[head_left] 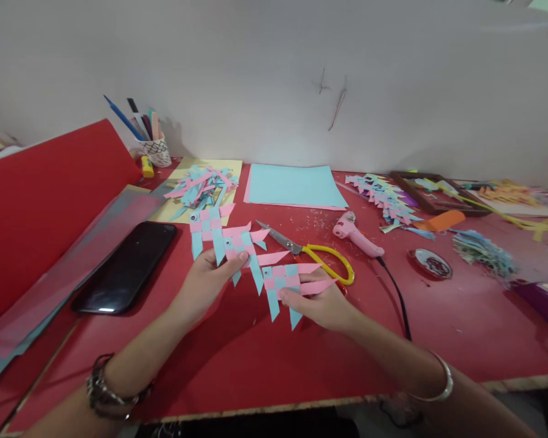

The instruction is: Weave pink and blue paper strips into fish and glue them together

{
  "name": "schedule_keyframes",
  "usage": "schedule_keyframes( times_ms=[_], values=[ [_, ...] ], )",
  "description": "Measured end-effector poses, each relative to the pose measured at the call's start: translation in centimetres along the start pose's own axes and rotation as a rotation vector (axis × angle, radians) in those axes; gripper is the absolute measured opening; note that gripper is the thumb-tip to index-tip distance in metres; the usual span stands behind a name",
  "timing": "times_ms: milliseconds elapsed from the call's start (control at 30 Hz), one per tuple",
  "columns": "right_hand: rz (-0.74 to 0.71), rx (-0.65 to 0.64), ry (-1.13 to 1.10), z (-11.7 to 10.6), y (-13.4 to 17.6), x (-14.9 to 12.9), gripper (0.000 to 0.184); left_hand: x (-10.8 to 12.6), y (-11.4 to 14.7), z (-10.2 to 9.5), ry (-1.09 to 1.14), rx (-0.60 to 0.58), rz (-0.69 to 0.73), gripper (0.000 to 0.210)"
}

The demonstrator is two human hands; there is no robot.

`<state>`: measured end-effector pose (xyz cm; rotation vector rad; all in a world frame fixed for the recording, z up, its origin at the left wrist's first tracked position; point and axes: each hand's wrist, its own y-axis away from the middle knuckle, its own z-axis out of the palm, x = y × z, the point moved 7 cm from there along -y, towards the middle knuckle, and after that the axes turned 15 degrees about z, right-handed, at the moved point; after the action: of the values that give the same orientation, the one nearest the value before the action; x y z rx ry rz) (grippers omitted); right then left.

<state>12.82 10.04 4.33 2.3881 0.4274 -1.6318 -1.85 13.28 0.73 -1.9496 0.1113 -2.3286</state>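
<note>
Three woven paper fish in pink and light blue are in my hands above the red table. My left hand (210,283) pinches the middle fish (238,244); the left fish (205,226) overlaps it and sits at the same fingers. Between the thumb and fingers of my right hand (322,298) is the right fish (281,280), its pink tail strips pointing right. Each fish has a small round eye. Just behind my right hand lie yellow-handled scissors (331,261), blades towards the upper left. The fingers under the fish are partly hidden.
A pink glue gun (358,236) with a black cord lies right of the scissors. On the left are a black phone (126,267) and a pen cup (156,151). Paper strips (205,185) and blue sheets (295,185) lie at the back, a small dish (432,265) at the right.
</note>
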Motion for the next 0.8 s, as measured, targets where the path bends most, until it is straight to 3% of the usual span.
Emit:
schedule_keyframes(
  times_ms=[800],
  values=[
    [0.053,0.006,0.072,0.09,-0.26,0.23,0.02,0.4,-0.05,-0.16,-0.114,-0.006,0.022,0.024]
  ],
)
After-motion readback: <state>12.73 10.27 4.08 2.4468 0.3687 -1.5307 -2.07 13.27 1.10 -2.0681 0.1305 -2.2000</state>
